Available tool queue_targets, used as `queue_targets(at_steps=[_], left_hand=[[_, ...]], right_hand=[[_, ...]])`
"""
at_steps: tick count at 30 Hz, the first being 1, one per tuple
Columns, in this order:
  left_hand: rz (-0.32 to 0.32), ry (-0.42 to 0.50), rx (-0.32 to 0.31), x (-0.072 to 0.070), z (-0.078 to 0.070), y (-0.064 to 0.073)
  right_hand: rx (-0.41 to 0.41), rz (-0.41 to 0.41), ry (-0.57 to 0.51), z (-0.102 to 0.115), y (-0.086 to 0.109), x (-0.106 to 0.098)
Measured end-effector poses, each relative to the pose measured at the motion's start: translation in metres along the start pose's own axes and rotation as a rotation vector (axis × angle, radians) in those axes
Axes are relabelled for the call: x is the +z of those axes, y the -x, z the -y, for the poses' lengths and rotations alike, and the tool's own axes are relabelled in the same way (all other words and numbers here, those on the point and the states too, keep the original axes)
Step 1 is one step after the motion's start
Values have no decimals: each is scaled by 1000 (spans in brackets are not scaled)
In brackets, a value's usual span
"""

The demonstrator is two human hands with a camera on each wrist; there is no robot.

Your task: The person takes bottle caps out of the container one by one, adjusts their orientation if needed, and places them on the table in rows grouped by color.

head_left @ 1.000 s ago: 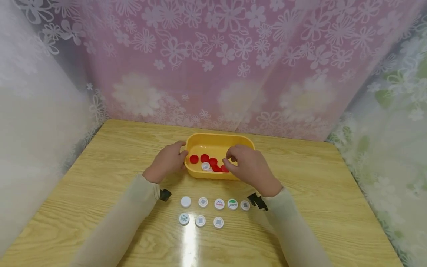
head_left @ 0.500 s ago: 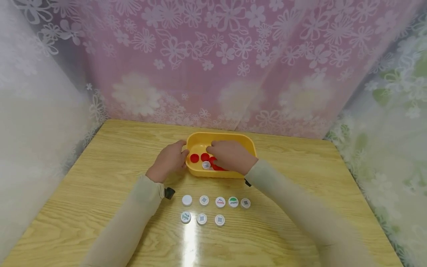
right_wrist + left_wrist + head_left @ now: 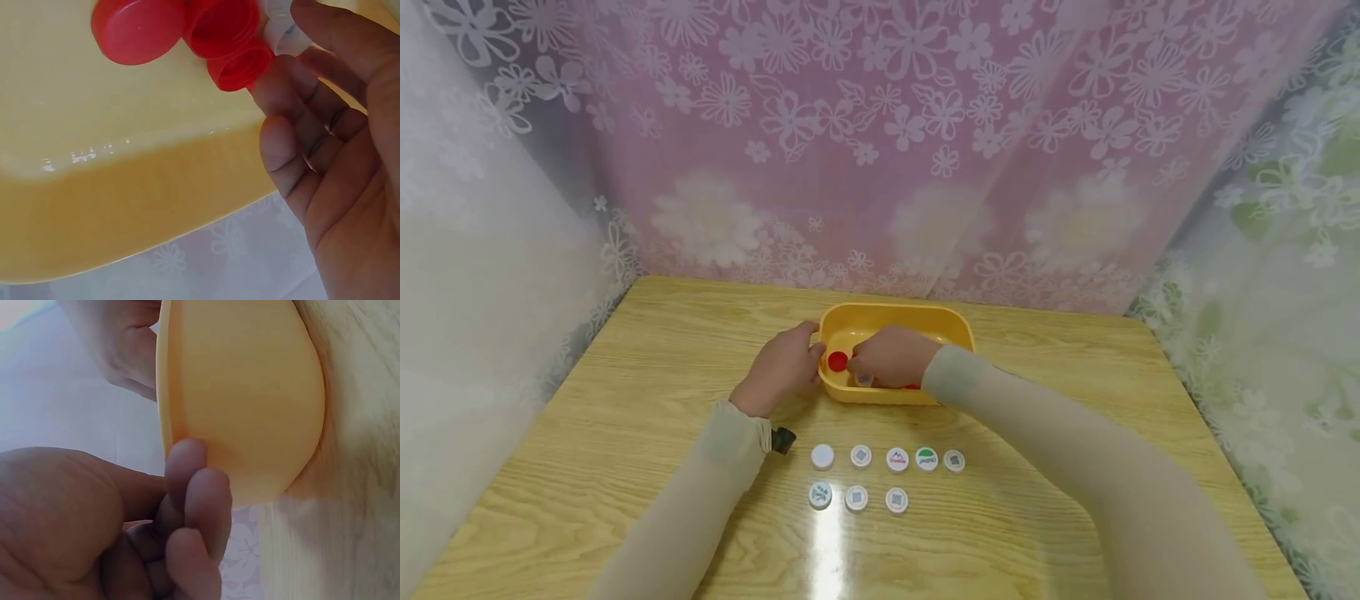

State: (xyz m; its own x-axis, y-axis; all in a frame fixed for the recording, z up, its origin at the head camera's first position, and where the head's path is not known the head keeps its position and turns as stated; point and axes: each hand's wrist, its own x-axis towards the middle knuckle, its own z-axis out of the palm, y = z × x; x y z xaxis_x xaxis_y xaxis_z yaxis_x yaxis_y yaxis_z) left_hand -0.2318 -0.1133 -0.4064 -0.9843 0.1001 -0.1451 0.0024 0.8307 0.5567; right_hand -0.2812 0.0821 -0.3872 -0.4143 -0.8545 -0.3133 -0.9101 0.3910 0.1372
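Note:
At the left end of a yellow tub (image 3: 895, 312), the left hand (image 3: 778, 367) holds its rim; in the left wrist view the fingertips (image 3: 209, 500) lie against the outer wall. The right hand (image 3: 895, 354) reaches down into the tub. Its thumb and fingers (image 3: 300, 81) are around a white bottle cap (image 3: 287, 34), whose printed top (image 3: 864, 380) shows in the head view. Close to those fingers are several red bottle caps (image 3: 140, 31), some with their hollow side up. One red cap (image 3: 837, 361) lies apart at the left; others are mostly hidden under the right hand.
In front of the tub, white bottle caps stand in two rows on the wooden table (image 3: 685, 400). The back row includes a green-printed cap (image 3: 927, 459); the front row begins with a teal-printed one (image 3: 820, 495). A pink floral curtain (image 3: 850, 167) hangs behind.
The right hand has moved leftward and lower inside the tub, from the right side to the white cap. The left hand stays at the rim. The rows of caps are unchanged.

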Motion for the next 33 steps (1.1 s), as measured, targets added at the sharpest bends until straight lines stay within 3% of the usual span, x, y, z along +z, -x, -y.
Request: queue_targets(at_steps=[7,14,23,30,33], left_hand=[[19,-43,-1,-2,-3,5],[24,-94,17,-6,-4,3],[48,-62,-9,-7,-8,1],[42,-62,-5,-6,-10,2],[42,-70,-6,-7,-10,2]], right_hand=[[1,26,51,0,-5,3],[71,48,-41,-4,-1,2],[124,109,-152,-8,1,13],[101,94,-138,-13,12,13],[155,77,-254,-22,21,6]])
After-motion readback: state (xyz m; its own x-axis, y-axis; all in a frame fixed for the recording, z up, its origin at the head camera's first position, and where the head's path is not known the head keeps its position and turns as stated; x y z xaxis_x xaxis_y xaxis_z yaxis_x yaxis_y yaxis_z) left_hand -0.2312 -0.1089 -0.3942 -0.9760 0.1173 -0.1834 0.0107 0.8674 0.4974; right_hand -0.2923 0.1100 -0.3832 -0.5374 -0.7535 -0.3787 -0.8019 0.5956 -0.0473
